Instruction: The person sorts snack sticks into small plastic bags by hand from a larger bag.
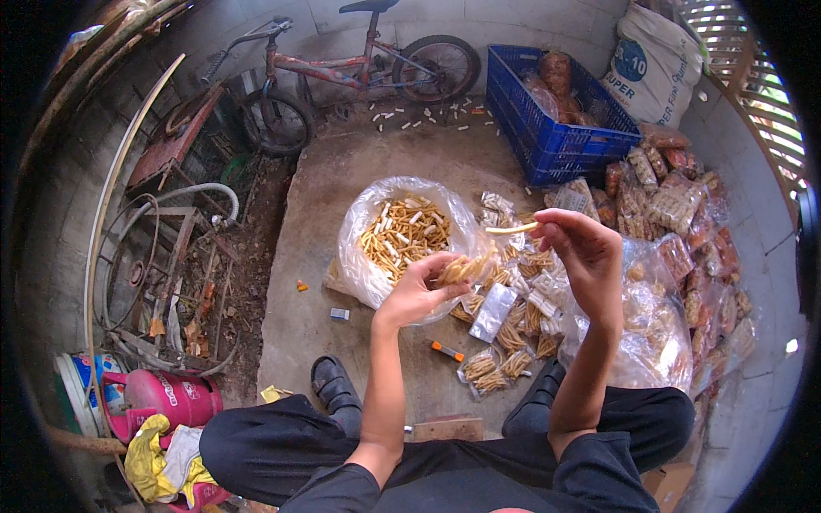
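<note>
Nearest of all is the dark T-shirt (479, 492), on the near side of the open plastic bag (352, 256), with two dark sandals (335, 389) also on that near side. Now to the hands! The left hand (419, 286) is at the open bag's near right edge, its grip curled snugly round a clear plastic pouch (462, 270) of tan sticks; whether it touches the open bag, I can't tell. Up to the right of that bag, the right hand (588, 256) has its grip pinched, thumb to fingers, on one end of a single pale stick (510, 229), the free tip pointing left towards the bag. And look at the open bag itself: loaded with tan sticks (402, 235), short white pieces scattered among them! Right of it, filled pouches (547, 286) crowd the floor (295, 342), a silvery packet (493, 313) lying among them. An orange-and-black tool (447, 350) lies on the bag's near right side, a small whitish box (339, 315) just off its near edge. Beyond the bag to the right stands a blue crate (547, 154) holding packed goods; straight beyond, a small red bicycle (321, 70) by the wall.
</note>
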The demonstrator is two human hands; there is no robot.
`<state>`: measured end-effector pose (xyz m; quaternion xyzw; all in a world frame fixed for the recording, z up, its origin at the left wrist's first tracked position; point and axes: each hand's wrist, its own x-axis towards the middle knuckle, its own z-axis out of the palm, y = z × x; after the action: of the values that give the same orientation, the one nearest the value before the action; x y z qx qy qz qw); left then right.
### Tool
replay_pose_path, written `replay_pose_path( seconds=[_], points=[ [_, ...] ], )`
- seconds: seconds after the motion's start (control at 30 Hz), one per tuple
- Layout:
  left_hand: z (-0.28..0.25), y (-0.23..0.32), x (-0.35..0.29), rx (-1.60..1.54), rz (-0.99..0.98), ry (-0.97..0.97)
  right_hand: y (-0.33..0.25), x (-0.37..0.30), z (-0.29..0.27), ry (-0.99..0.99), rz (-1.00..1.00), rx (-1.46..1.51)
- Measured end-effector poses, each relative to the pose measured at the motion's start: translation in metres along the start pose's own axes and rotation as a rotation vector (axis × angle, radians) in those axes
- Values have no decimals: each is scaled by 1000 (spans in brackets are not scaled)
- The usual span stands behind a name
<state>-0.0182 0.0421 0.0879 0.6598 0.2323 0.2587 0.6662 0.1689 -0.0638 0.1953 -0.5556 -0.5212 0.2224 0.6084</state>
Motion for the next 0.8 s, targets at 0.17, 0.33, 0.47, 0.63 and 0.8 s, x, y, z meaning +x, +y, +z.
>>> replay_pose_path(
  seconds=[0.17,0.33,0.47,0.63,0.8],
  points=[
    [-4,3,-1,-2,-53,11,3,1,0,27,-24,-122],
    [-6,0,-3,106,25,28,2,3,1,42,-40,-321],
    [-6,-1,-2,99,57,15,9,3,2,9,-84,-420],
    [-3,6,-2,125,11,54,21,3,17,-118,-154,-458],
    [0,-3,0,30,14,62,16,4,26,-11,-116,-390]
  ],
)
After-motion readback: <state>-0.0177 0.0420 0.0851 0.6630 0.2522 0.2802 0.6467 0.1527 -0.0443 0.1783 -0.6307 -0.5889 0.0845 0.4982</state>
